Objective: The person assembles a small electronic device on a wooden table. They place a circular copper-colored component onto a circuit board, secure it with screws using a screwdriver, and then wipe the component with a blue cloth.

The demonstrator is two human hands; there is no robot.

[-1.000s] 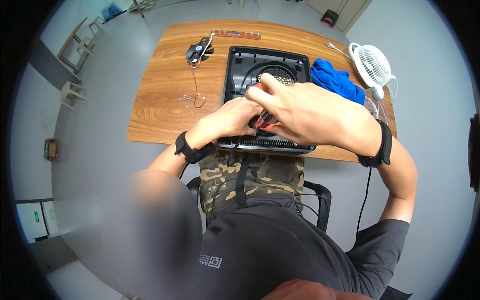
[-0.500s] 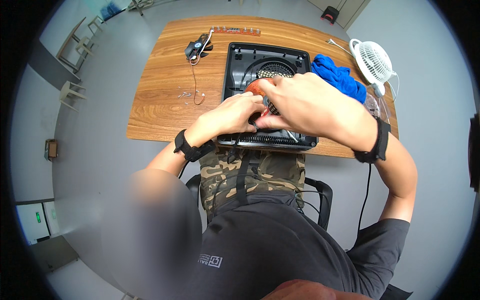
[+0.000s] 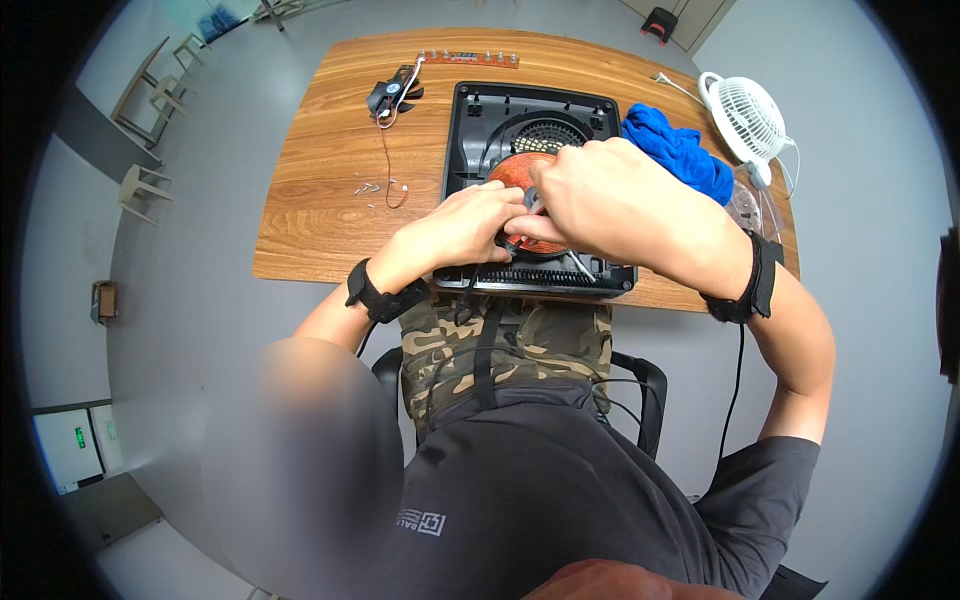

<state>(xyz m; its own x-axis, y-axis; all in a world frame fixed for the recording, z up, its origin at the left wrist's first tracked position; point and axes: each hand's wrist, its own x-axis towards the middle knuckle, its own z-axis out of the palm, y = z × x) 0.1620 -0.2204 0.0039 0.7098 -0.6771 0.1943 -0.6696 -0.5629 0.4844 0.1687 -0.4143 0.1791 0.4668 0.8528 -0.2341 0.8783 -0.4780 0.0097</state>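
Note:
A black plastic casing, open at the top like an induction cooker's lower shell, lies at the table's near edge. Inside it is a round copper-orange coil, partly covered by my hands. My left hand is closed at the coil's left near side, fingertips by a dark part. My right hand is curled over the coil, thumb and fingers pinched together near its middle. What either hand grips is too hidden to name. A black cord with a plug hangs over the near edge below my left hand.
A small black fan with wires and an orange circuit strip lie at the far left. Several small screws are scattered left of the casing. On the right are a blue cloth and a white fan.
My right hand has turned and its fingers have drawn in slightly, leaving more of the orange coil in sight. My left hand stays almost where it was.

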